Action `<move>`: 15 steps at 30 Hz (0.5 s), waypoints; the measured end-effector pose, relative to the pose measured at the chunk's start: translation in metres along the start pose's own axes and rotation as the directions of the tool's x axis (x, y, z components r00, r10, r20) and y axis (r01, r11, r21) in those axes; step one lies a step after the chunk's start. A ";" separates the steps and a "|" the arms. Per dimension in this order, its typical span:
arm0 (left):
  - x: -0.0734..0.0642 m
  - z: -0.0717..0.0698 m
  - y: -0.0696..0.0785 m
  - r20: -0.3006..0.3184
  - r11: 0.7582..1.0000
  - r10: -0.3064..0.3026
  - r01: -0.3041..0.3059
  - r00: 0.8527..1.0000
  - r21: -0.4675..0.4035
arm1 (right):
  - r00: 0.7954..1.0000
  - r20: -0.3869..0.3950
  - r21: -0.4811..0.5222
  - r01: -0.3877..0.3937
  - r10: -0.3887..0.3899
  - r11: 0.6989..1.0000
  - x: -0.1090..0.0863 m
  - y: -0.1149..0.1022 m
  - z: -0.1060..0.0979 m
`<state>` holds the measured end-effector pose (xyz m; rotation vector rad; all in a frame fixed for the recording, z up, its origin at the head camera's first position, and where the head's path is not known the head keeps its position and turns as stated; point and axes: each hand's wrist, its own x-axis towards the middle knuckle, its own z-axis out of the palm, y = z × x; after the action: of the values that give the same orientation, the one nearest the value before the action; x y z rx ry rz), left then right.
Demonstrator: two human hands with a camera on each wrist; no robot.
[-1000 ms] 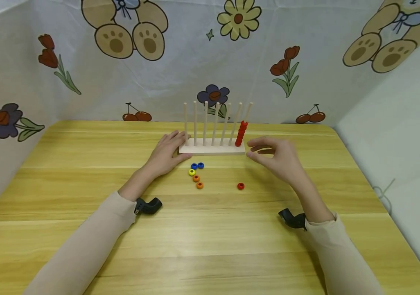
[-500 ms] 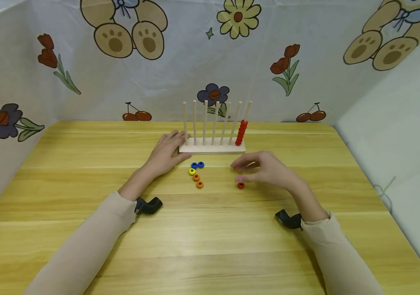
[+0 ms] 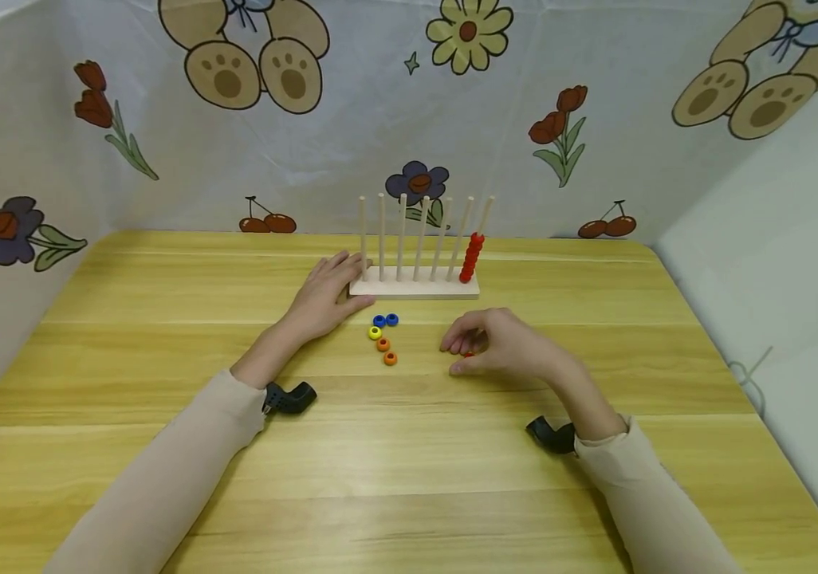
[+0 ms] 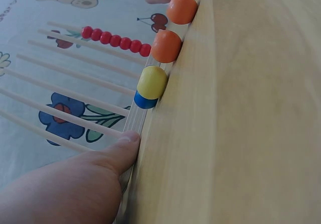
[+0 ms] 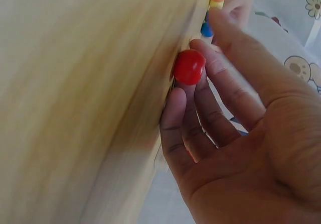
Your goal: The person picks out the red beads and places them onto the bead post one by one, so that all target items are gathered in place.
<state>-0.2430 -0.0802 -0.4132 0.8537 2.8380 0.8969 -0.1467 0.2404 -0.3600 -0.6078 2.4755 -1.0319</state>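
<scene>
A pale wooden rack of upright pegs (image 3: 416, 288) stands at the back of the table, red beads (image 3: 472, 259) stacked on its rightmost peg. My left hand (image 3: 323, 296) grips the rack's left end, thumb along the front edge and fingers behind. In the left wrist view, the thumb (image 4: 118, 156) presses the base. My right hand (image 3: 509, 347) is low over the table, its loosely bent fingers around one loose red bead (image 5: 189, 67). The right wrist view shows the thumb apart from that bead; some fingers lie close beside it. From the head view the bead is mostly hidden.
Between the hands lie loose beads: two blue (image 3: 385, 320), one yellow (image 3: 375, 332) and two orange (image 3: 387, 351). A patterned cloth (image 3: 337, 159) hangs behind the wooden table (image 3: 380, 478). A white wall (image 3: 775, 279) borders the right side.
My right hand has moved left and toward me, from beside the rack's right end down to the loose red bead. The left hand stays at the rack.
</scene>
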 end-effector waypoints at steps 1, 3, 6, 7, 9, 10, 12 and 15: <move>0.000 0.000 0.000 0.000 1.000 -0.001 0.001 1.000 0.002 | 1.000 -0.001 -0.004 0.000 0.000 1.000 0.000 -0.001 0.001; 0.000 0.000 0.000 0.002 1.000 -0.001 0.001 1.000 0.003 | 1.000 -0.007 -0.011 0.000 0.000 1.000 0.000 -0.001 0.002; -0.001 0.000 -0.001 0.003 1.000 -0.001 0.001 1.000 0.000 | 1.000 -0.015 -0.017 0.004 -0.004 1.000 0.001 -0.002 0.003; -0.001 0.000 -0.001 0.002 1.000 -0.001 0.001 1.000 -0.002 | 1.000 -0.018 -0.018 0.007 -0.007 1.000 0.001 -0.003 0.004; -0.001 0.000 -0.001 0.002 1.000 -0.003 0.003 1.000 -0.002 | 1.000 -0.020 -0.023 0.021 -0.021 1.000 0.002 -0.003 0.006; -0.001 0.000 -0.001 0.003 1.000 -0.004 0.004 1.000 -0.001 | 0.999 -0.022 -0.026 0.028 -0.028 0.999 0.002 -0.004 0.006; -0.001 -0.001 0.000 0.003 1.000 -0.005 0.005 1.000 0.000 | 0.999 -0.026 -0.030 0.043 -0.043 0.999 0.002 -0.005 0.008; -0.001 -0.002 0.001 0.001 1.000 -0.006 0.006 1.000 -0.001 | 0.998 -0.026 -0.036 0.064 -0.065 0.997 0.003 -0.007 0.010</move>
<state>-0.2418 -0.0810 -0.4115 0.8454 2.8371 0.8974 -0.1420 0.2286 -0.3619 -0.6926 2.5170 -1.0292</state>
